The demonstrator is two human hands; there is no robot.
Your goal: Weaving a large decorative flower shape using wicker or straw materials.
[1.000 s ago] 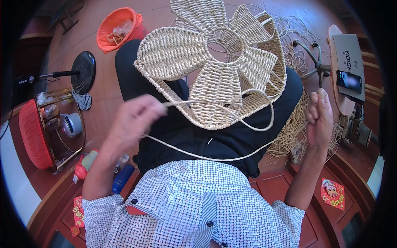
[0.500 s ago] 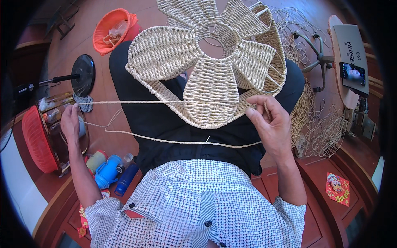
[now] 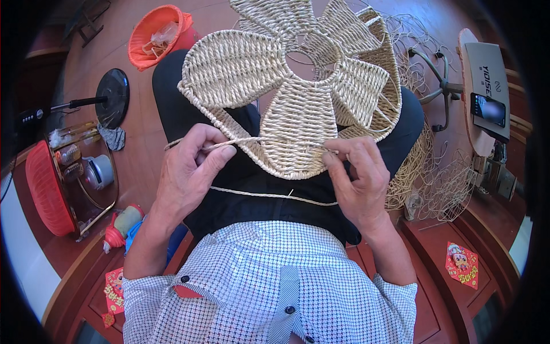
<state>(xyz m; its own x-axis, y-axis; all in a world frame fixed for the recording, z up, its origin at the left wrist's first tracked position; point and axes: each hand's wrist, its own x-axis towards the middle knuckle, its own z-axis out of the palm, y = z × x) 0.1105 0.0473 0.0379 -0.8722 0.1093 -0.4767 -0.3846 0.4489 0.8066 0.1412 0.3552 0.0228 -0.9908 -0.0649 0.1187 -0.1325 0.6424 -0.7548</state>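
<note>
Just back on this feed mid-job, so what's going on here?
A flower-shaped woven piece rests over the person's dark trousers. The left hand grips a pale cord that runs to the left edge of the lower petal. The right hand has its fingers at that petal's right edge; what they grip is hard to make out. A slack length of cord sags across the lap.

Beyond the left hand point(image 3: 192, 163) stood a red bin point(image 3: 189, 39) and a black stand point(image 3: 114, 94); left of that hand, a pot point(image 3: 98, 174) and a red basket point(image 3: 44, 189). Well right of the right hand point(image 3: 364, 182), a phone point(image 3: 487, 109) rested against a panel point(image 3: 486, 60).
</note>
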